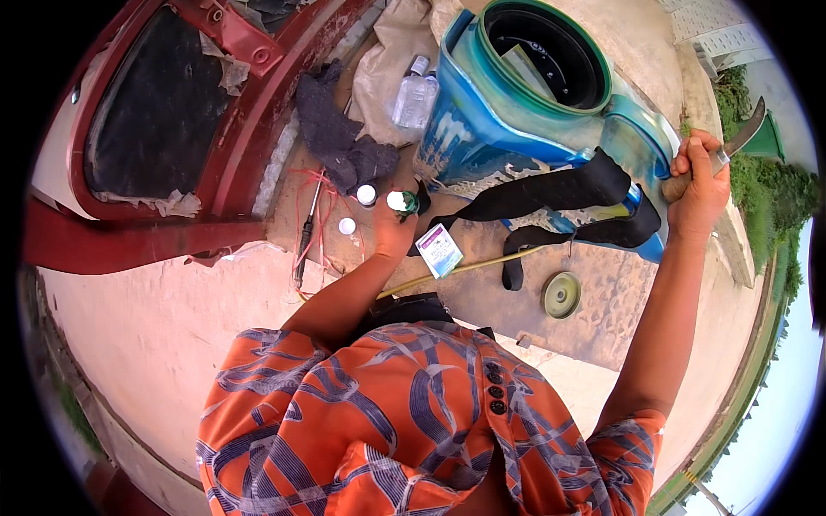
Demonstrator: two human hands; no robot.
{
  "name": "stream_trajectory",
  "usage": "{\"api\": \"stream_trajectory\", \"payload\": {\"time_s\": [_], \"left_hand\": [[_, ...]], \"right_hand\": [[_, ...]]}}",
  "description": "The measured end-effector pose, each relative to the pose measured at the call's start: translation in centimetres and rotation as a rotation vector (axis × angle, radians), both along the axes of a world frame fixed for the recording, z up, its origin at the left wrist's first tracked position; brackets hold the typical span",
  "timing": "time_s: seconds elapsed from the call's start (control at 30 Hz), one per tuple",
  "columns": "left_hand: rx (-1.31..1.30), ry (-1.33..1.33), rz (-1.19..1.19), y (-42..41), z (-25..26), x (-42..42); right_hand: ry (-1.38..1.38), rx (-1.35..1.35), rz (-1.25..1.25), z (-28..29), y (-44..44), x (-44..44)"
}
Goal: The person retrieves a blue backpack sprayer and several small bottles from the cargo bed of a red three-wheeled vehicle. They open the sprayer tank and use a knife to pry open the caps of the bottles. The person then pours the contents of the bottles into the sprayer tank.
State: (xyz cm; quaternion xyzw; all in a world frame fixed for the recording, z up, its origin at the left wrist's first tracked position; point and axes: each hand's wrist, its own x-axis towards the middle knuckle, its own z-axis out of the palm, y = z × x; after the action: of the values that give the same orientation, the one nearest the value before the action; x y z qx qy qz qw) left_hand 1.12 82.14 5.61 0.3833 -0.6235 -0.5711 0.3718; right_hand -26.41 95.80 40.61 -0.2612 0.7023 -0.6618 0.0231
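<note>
My left hand (391, 233) is closed around a small green bottle with a white top (401, 201). Beside it stand a small white-capped bottle (366, 195) and a loose white cap (347, 226). Raised at the far right, my right hand (700, 166) grips a curved-blade knife (747, 132) by its wooden handle, blade pointing away. Between the hands stands a worn blue backpack sprayer (464, 138). Its round mouth is uncovered and shows a black strainer basket (548, 55) with a packet inside. Black straps (548, 193) hang from its near side.
A printed packet (439, 250), a yellow hose (474, 266) and an olive round lid (561, 295) lie on the brown platform. Left are a spray lance (306, 235), tangled pink string (329, 206), dark cloth (348, 135), clear bottles (415, 100) and a red vehicle door (213, 122).
</note>
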Motion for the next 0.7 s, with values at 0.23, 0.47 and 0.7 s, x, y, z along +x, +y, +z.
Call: {"api": "stream_trajectory", "payload": {"time_s": [0.23, 0.47, 0.7], "left_hand": [[-0.227, -0.350, -0.029, 0.5, -1.0, 6.2], [-0.269, -0.416, 0.048, 0.9, -2.5, 7.1], [-0.262, -0.446, -0.027, 0.5, -1.8, 6.8]], "right_hand": [[0.007, 0.011, 0.009, 0.1, 0.1, 0.2], [-0.006, -0.009, 0.015, -0.1, 0.4, 0.1], [-0.006, -0.026, 0.060, 0.0, 0.3, 0.0]]}}
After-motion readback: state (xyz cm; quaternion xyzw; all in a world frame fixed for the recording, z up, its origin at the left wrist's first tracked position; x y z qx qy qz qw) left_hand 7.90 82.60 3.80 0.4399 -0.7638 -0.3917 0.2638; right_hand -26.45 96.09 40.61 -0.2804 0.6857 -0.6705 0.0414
